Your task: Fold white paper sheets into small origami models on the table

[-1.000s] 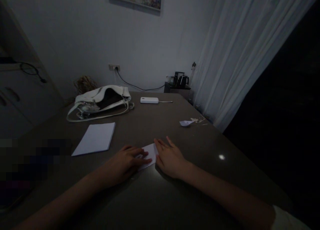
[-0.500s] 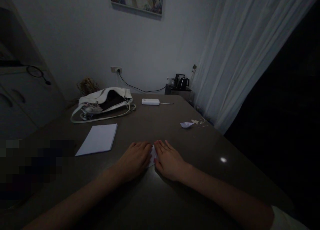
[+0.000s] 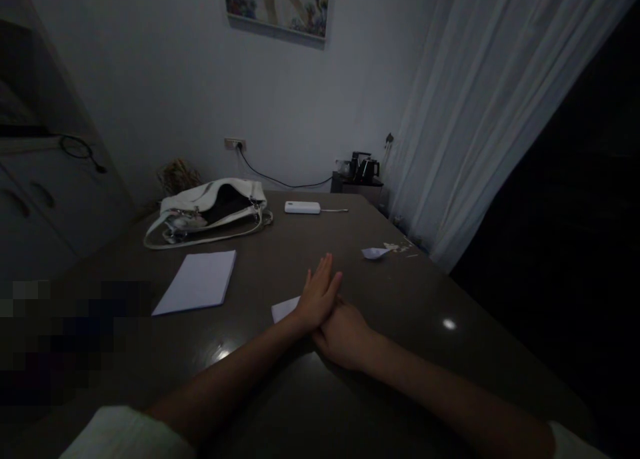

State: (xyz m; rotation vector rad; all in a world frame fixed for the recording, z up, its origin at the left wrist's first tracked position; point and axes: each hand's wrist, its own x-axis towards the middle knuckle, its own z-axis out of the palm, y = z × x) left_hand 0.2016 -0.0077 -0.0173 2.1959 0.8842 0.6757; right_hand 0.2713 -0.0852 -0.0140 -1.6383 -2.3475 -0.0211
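Observation:
A small folded white paper (image 3: 285, 308) lies on the dark table (image 3: 400, 299), mostly covered by my hands. My left hand (image 3: 318, 294) lies flat with fingers stretched forward, crossing over my right hand and pressing on the paper. My right hand (image 3: 345, 332) rests on the table under and beside it; its fingers are hidden by the left hand. Only the paper's left corner shows.
A stack of white sheets (image 3: 197, 280) lies to the left. A white handbag (image 3: 210, 209) and a white power bank (image 3: 302, 207) sit at the far side. A small folded paper piece (image 3: 375, 252) with scraps lies near the right edge. A curtain (image 3: 475, 112) hangs on the right.
My left hand has slid forward and to the right over my right hand, uncovering the paper's left corner. The camera has tipped slightly downward.

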